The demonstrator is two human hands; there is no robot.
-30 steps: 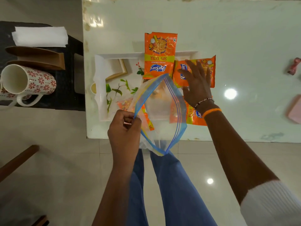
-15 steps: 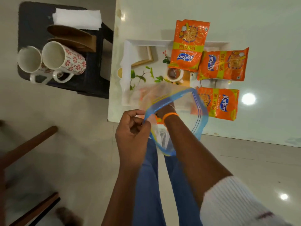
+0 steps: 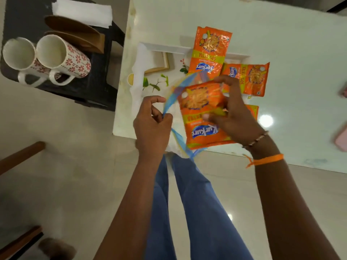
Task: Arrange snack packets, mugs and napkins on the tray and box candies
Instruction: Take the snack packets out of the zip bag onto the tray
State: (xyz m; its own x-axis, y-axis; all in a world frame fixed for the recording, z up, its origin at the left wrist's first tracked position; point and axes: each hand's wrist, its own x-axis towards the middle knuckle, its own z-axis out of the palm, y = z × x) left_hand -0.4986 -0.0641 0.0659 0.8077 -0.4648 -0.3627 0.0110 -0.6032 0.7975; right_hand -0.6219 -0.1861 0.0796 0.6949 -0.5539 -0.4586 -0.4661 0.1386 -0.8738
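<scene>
Pulling a Kurkure snack packet (image 3: 203, 117) out of the clear zip bag (image 3: 170, 102): right hand (image 3: 233, 113) has fingers curled round the packet's upper half, thumb on its front; left hand (image 3: 153, 121) pinches the bag's blue rim, holding the mouth open.

To do it well, I'd say: keep the rim pulled wide w/ the left, lift the packet straight thru the mouth so corners don't snag, don't squeeze the puffed pack, then lay it flat in a free spot.

The white tray (image 3: 165, 47) on the table carries 2 more packets (image 3: 210, 51), 1 upright, 1 sideways (image 3: 249, 79), partly over its edge; a 3rd peeks from behind the right hand. Can't tell if anything's left in the bag. Two floral mugs (image 3: 63, 59) & white napkins (image 3: 82, 11) wait on the black side stool (image 3: 93, 87), well apart from the tray. Mugs look empty.
</scene>
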